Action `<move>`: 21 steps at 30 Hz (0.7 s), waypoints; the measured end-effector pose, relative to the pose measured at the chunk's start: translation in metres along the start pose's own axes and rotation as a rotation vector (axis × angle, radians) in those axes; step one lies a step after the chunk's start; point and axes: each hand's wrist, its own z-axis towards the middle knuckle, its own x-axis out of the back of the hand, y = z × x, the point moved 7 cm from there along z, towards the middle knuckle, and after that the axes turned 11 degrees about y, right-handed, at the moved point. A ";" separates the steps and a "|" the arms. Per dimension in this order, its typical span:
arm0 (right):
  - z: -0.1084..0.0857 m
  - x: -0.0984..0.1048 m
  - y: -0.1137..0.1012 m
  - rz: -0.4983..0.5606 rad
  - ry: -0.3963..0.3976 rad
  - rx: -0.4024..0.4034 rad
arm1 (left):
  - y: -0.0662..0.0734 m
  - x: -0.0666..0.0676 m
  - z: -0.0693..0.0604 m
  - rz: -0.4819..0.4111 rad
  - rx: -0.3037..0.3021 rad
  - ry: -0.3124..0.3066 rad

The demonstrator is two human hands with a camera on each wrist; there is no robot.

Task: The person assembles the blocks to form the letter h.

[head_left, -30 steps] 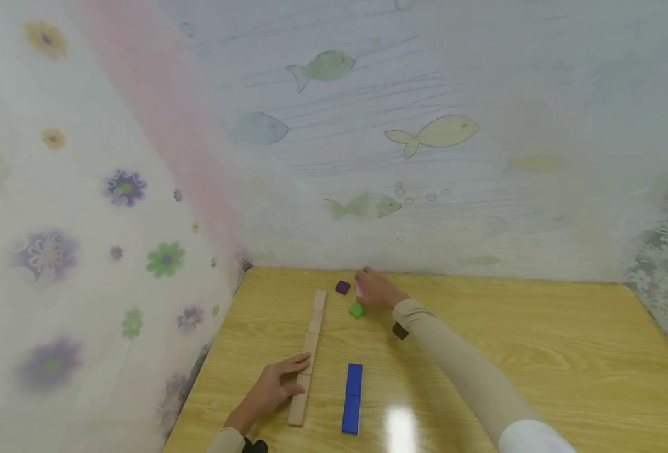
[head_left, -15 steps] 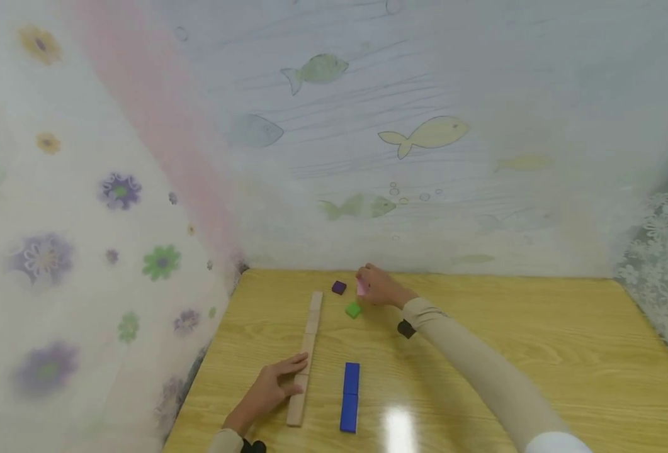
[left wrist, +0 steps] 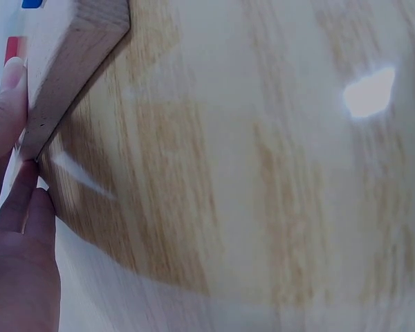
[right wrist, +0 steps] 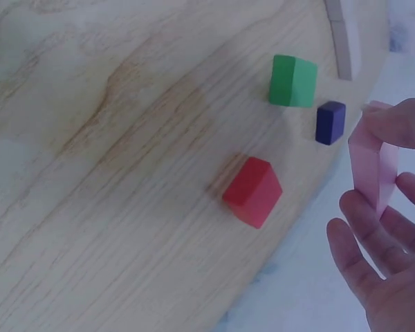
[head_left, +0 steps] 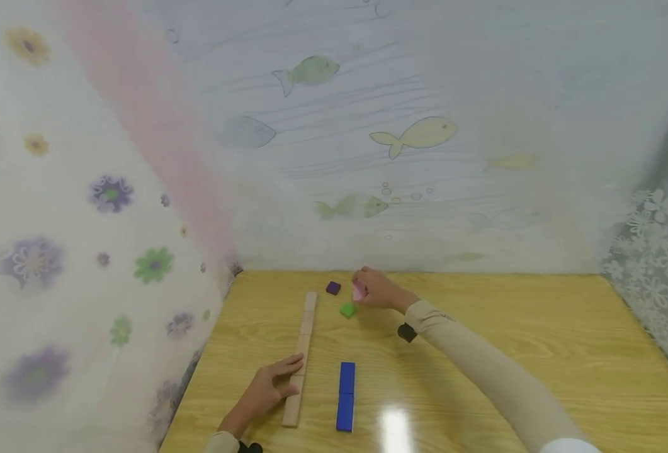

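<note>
The right hand (head_left: 380,290) pinches a smooth, angular pink block (right wrist: 375,158) between thumb and fingertips, near the glossy wood-grained table's (head_left: 509,327) far edge and the green block (head_left: 347,310). The left hand (head_left: 267,389), fingers loosely extended, touches a straight row of pale wooden blocks (head_left: 291,408).

Head view, from green block (head_left: 347,310): purple block (head_left: 333,287) at 11 o'clock, pink block (head_left: 359,292) at 1, blue blocks (head_left: 345,412) at 6, tan blocks (head_left: 291,410) 7–8. Table (head_left: 509,327) yellow, wood-grained; wall (head_left: 356,170) at 12 pale, fish-patterned.
</note>
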 end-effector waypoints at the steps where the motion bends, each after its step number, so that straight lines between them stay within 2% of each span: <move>1: -0.001 0.000 -0.002 0.003 0.001 0.001 | 0.000 0.000 0.000 -0.006 0.001 0.000; 16: -0.012 0.003 -0.015 0.014 -0.012 0.000 | -0.003 -0.001 0.000 -0.008 -0.005 0.011; 21: -0.016 0.002 -0.022 0.037 -0.022 -0.004 | 0.010 0.001 -0.002 -0.022 -0.018 0.012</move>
